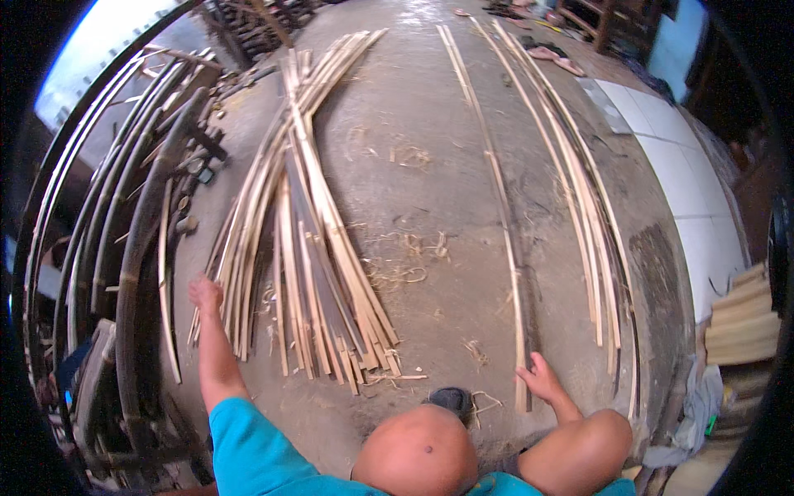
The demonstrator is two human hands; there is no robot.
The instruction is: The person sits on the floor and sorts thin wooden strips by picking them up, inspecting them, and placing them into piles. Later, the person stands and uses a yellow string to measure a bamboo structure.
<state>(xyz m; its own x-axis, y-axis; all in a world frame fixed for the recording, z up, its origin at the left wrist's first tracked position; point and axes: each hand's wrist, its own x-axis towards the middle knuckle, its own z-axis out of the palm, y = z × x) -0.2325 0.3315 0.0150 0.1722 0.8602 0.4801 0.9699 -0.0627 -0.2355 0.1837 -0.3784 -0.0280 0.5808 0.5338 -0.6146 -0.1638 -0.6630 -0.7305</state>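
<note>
Two long bundles of split bamboo strips [308, 157] cross each other on the floor, left of centre, their near ends fanned out. At the left edge of this pile my left hand [207, 294] is closed on a bamboo strip [195, 329], whose near end pokes out below the fist. On my right lies a separate pair of long bamboo strips [501, 194], one pale and one dark, running away from me. Beside their near end is my right hand [542, 380], fingers apart, the thumb side at the pale strip's edge without closing round it.
Another bundle of strips [579, 178] lies further right, alongside white floor tiles [662, 124]. Dark bamboo poles [145, 223] lean on a rack at left. Curled shavings [405, 244] litter the concrete between the bundles. My knee [418, 455] and a dark sandal [452, 400] are in front.
</note>
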